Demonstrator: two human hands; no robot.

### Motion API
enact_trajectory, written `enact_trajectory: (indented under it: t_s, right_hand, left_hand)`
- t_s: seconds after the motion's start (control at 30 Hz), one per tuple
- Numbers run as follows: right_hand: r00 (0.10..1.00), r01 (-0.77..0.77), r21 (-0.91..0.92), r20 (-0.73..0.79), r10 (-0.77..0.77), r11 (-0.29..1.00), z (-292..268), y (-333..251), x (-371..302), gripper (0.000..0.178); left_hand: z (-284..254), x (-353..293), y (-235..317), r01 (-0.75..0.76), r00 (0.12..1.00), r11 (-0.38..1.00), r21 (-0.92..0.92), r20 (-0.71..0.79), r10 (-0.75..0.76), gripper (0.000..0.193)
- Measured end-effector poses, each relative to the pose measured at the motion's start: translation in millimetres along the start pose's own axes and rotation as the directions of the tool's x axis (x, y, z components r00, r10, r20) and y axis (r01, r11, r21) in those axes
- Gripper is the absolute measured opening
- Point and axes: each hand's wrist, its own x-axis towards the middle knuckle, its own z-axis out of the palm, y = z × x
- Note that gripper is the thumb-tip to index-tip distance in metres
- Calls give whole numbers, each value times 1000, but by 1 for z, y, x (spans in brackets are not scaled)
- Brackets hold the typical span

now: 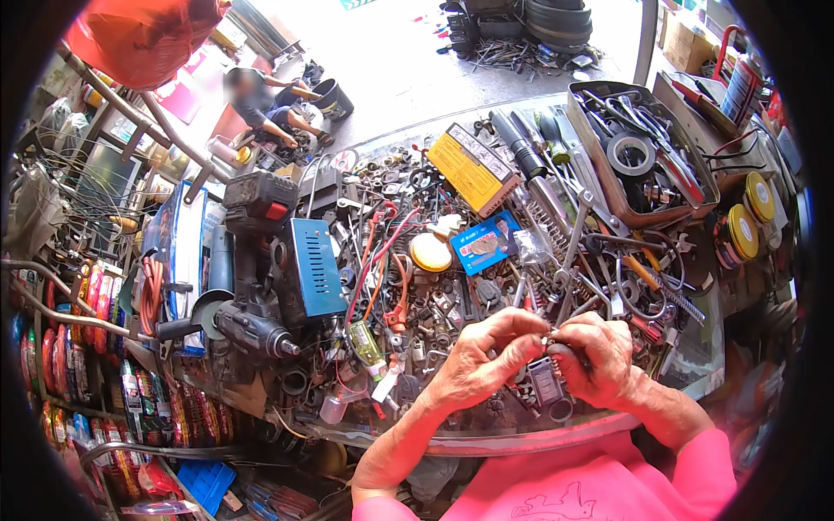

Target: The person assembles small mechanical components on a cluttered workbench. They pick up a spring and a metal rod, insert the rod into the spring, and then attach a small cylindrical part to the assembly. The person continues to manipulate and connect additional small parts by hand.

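A small piece (550, 336), mostly hidden by my fingertips, sat between my two hands, over the near side of the cluttered bench (495, 445). My left hand (493, 354) and right hand (601, 354) both pinched it. Just below them was a grey rectangular part (546, 382); farther off, a round yellow-topped tin (431, 252), a blue card (480, 248) and a yellow box (465, 174) lay among loose hardware (443, 306).

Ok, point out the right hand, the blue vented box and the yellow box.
Right hand (608, 360): head view, back of the hand.
Blue vented box (318, 267): head view, slotted face.
Yellow box (470, 172): head view, yellow part of its face.
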Motion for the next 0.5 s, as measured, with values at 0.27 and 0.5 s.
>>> enact_trajectory:
  t_s: [0.27,0.5]
  right_hand:
    - [1000,12,-34,9,-12,999,1,1,-1,28]
    - [1000,-1,-12,0,1,1000,0,1,0,27]
  left_hand:
    - [-2,0,-2,-47,998,997,64,-33,49,20]
    - [0,2,1,-61,997,997,-43,-55,59,16]
